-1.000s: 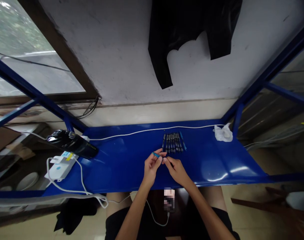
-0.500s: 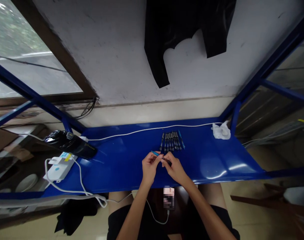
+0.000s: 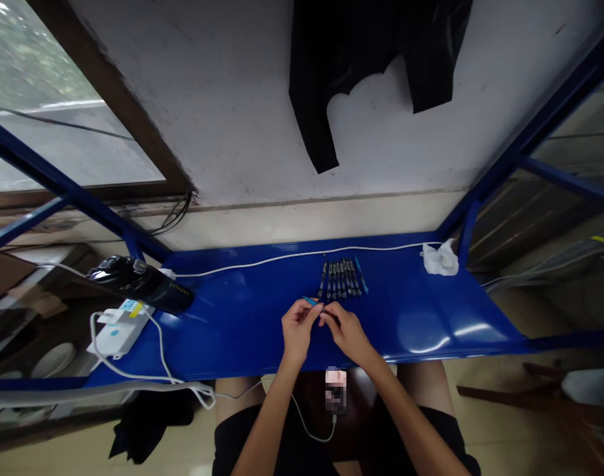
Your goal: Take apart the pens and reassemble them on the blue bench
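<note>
My left hand pinches a blue pen, whose blue end sticks out above the fingers. Beside it, my right hand is closed at the pen's other end, its fingertips meeting those of the left; the pen's dark part is mostly hidden between them. Just beyond both hands, several dark pens lie side by side in a row on the blue table. A light blue pen lies at the row's right end.
At the left lie a black bottle and a white power strip with cables. A white cable runs along the back. Crumpled tissue sits at the back right. Below the table edge is a phone on a cable.
The pen in my hands has shifted slightly, and less of its dark part shows at the right hand. The pens on the table stay in place.
</note>
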{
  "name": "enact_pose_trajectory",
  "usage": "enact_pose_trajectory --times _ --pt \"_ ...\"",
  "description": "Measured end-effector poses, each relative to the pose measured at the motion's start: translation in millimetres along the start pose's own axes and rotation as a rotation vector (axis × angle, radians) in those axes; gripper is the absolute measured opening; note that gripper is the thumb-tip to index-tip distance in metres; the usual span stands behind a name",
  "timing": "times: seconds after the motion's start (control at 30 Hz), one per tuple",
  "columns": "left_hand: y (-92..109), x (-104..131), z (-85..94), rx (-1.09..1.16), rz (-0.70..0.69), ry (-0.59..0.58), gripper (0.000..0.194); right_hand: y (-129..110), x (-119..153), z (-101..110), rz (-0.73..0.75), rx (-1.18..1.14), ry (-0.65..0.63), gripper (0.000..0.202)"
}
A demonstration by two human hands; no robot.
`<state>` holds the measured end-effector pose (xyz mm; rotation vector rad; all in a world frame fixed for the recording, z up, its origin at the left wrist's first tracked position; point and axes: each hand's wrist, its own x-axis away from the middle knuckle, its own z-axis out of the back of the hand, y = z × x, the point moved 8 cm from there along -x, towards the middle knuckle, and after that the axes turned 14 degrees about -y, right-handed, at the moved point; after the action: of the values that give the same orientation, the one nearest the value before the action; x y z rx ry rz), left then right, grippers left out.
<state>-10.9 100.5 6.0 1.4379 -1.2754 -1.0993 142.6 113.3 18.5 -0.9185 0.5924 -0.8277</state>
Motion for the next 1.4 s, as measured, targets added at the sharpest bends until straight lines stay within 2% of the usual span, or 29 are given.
enact_pose_trajectory --times 0.2,0.33,0.43,0.57,0.7,1.03,1.4 --pt "2.4 -0.9 0.2 0.007 -0.024 -0.014 0.027 5.1 0.2 4.2 -0.038 -0.081 0.031 0.023" --pt "4.5 -2.6 -5.7 0.053 -0.019 -0.09 0.038 0.7 -0.3 2.6 -0.032 -0.023 0.002 0.021" --pt "3.0 -2.7 -9.6 0.06 0.011 -0.143 0.034 -2.8 -0.8 1.8 -0.01 0.005 -0.017 0.028" --pt "1.3 -1.6 -5.0 0.067 0.008 -0.073 0.026 -3.1 -0.7 2.2 0.0 0.01 -0.012 0.029" --pt "0.1 -1.1 -2.5 0.059 -0.007 -0.02 0.029 -1.0 -0.2 2.2 -0.003 0.023 0.003 0.026" --pt "-4.5 -2.3 -1.2 0.055 -0.009 -0.014 0.027 5.9 0.5 3.2 0.003 -0.089 0.049 0.02" --pt "-0.1 -1.1 -2.9 0.046 0.003 -0.019 0.028 5.1 1.2 3.4 0.017 -0.039 0.059 0.021"
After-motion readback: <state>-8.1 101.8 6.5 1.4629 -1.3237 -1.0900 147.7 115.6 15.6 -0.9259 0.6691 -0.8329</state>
